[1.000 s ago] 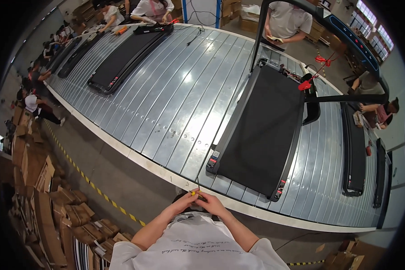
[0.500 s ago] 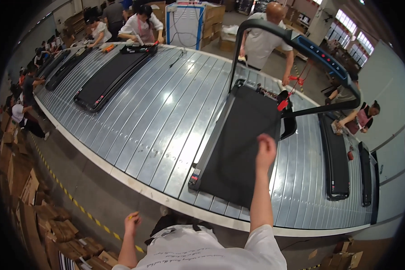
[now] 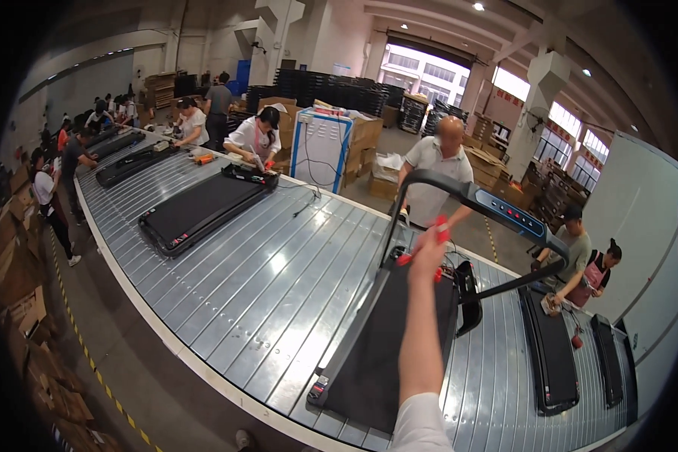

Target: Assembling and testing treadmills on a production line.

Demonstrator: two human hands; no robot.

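While the fingers [image 3: 434,239] are closed around a small red plastic piece [image 3: 441,224], the right hand [image 3: 429,252] is held out at arm's length over the black folding treadmill [image 3: 399,331]. The red piece is seen just beside the treadmill's raised black handlebar console [image 3: 505,211]. The treadmill is carried on a ribbed grey metal conveyor [image 3: 264,279]. The left hand is not shown.
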